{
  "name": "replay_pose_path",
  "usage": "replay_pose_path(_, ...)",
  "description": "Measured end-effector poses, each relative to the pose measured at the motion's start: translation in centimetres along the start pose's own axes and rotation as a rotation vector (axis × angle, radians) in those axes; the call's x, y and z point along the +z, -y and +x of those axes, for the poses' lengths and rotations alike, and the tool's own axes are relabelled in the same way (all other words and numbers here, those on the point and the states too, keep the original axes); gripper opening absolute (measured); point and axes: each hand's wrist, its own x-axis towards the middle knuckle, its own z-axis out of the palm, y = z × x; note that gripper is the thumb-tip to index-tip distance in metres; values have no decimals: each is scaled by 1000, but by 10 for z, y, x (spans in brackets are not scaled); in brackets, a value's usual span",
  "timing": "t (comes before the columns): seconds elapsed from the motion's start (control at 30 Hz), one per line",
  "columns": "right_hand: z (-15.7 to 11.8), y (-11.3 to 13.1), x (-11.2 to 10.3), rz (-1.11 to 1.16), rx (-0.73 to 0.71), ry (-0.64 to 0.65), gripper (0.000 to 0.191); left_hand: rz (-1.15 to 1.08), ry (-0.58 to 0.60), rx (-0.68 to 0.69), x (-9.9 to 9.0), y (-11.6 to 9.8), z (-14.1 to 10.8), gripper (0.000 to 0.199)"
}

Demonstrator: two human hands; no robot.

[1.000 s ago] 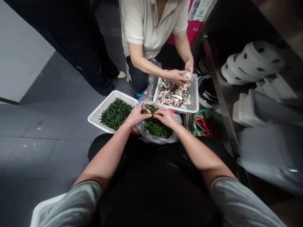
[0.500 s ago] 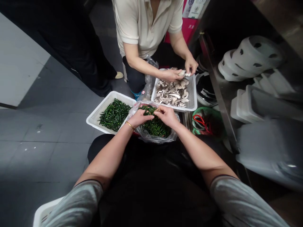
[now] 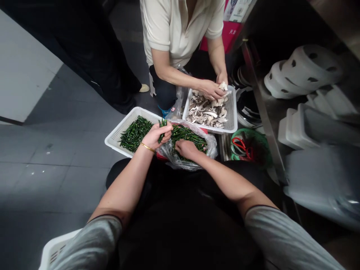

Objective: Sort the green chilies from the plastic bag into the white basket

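Note:
My left hand (image 3: 159,135) is closed around a small bunch of green chilies (image 3: 163,129), raised between the white basket and the plastic bag. The white basket (image 3: 112,140) at the left holds a heap of green chilies (image 3: 136,132). A clear plastic bag (image 3: 211,144), open at the top, is full of more green chilies (image 3: 194,135). Over the bag's near side, my right hand (image 3: 186,148) has its fingers curled down among the chilies; whatever its fingertips pinch is hidden.
Across from me a person's hands (image 3: 212,89) handle mushrooms over a white basket (image 3: 234,112). A green basket with red-handled scissors (image 3: 239,143) stands at the right, beside a metal shelf (image 3: 260,101) with white containers (image 3: 298,125). Another person's dark-clothed legs (image 3: 98,63) stand at upper left.
My hands have moved apart: the left went left and up, showing its chili bunch, and the right dropped lower over the bag. The other person's hands have come closer together over the mushrooms.

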Motion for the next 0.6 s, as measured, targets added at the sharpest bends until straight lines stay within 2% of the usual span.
replay_pose_path(0.1,5,-22,-18,215,41,-118,18,201,-91,-51,4,12,4,31)
replay_pose_path(0.17,5,-27,-23,275,71,-137,21,261,-154,-52,6,17,8,31)
replay_pose_path(0.3,2,-5,-2,89,39,-3,24,204,-207,-57,7,16,13,31)
replay_pose_path(0.4,4,3,11,-1,50,46,17,228,-210,-114,6,14,12,32)
replay_pose_path(0.5,7,-12,-2,262,84,-3,8,321,-233,-146,4,18,11,30)
replay_pose_path(0.6,5,-27,-25,681,114,-117,15,456,-137,-124,7,23,11,26)
